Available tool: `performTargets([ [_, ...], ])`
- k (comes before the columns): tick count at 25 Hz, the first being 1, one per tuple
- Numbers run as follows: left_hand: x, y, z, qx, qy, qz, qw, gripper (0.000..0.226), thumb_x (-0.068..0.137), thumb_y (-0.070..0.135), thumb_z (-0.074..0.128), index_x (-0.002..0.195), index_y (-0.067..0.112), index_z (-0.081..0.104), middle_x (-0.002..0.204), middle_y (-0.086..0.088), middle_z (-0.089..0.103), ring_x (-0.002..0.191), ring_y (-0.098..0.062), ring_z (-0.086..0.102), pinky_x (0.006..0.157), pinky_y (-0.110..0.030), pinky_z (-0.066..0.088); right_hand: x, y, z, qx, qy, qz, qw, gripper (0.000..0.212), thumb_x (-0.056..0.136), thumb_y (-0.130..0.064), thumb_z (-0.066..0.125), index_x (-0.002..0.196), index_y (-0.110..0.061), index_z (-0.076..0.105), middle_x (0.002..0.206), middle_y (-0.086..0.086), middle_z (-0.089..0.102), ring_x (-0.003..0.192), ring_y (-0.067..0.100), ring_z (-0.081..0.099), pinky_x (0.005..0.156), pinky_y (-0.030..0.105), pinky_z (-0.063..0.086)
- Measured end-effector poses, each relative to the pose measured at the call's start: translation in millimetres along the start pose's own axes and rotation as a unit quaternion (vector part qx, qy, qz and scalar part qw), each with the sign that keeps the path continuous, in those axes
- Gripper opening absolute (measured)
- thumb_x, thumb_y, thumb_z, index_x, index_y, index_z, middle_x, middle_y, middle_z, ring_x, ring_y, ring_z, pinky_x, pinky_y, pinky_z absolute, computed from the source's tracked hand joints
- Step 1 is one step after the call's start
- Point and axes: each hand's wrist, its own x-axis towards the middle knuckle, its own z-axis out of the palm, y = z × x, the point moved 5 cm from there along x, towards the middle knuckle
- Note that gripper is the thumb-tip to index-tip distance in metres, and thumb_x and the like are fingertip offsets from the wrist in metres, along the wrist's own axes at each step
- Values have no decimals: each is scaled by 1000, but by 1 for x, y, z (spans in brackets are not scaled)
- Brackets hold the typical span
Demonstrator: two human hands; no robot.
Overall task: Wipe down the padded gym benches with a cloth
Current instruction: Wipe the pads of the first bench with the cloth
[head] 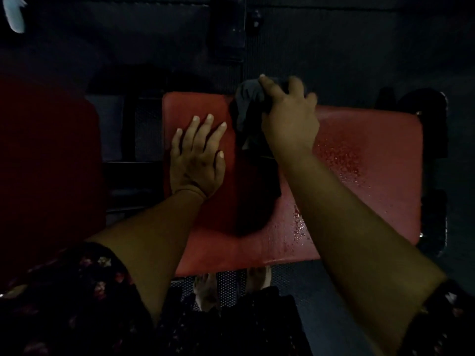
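Observation:
A red padded bench pad [365, 206] lies across the middle of the view, with wet droplets on its right half. My right hand [288, 116] grips a bunched dark cloth [248, 104] at the pad's far edge, near the middle. A dark shadow falls on the pad below the cloth. My left hand [196, 155] rests flat on the left part of the pad, fingers straight and spread.
A second dark red pad [48, 163] sits at the left, separated by a black metal frame [128, 160]. Dark rubber flooring [334, 60] surrounds the bench. A black frame part [434, 150] borders the pad's right end. My bare feet [231, 286] stand on perforated matting below.

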Motion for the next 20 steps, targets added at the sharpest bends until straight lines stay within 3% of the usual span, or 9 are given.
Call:
performTargets([
  [5, 0, -1, 0, -5, 1, 0, 1000, 54, 91, 32, 43, 144, 22, 48, 153, -5, 42, 144, -26, 32, 117, -48, 18, -19, 3, -4, -1, -60, 23, 998, 61, 98, -14, 43, 148, -45, 30, 151, 6, 26, 120, 36, 39, 76, 40, 43],
  [10, 2, -1, 2, 5, 13, -7, 1000, 55, 88, 30, 46, 142, 22, 50, 150, -6, 46, 141, -26, 36, 116, -48, 20, -148, 34, 8, 27, -145, 33, 988, 80, 93, -17, 56, 151, -48, 11, 159, 7, 9, 124, 35, 33, 88, 44, 49],
  [14, 1, -1, 0, 8, -3, -18, 1000, 56, 87, 31, 46, 143, 23, 49, 152, -4, 43, 143, -25, 34, 117, -47, 17, -267, 66, 29, 49, -171, 59, 982, 113, 60, -15, 87, 149, -45, 24, 146, 11, 31, 95, 41, 55, 55, 50, 57],
  [16, 2, 1, -1, 11, -4, -17, 1000, 57, 87, 33, 47, 143, 23, 49, 151, -4, 44, 142, -25, 34, 117, -46, 16, -299, 81, 33, 48, -195, 84, 976, 123, 52, -18, 90, 149, -49, 21, 142, 10, 37, 86, 38, 56, 51, 49, 56],
  [20, 2, -2, 1, 14, -6, -9, 1000, 61, 85, 40, 49, 144, 23, 47, 151, -5, 44, 142, -27, 35, 116, -50, 21, -272, 87, 21, 79, -100, 84, 988, 99, 60, -13, 83, 142, -44, 37, 137, 10, 40, 93, 37, 47, 54, 47, 55],
])
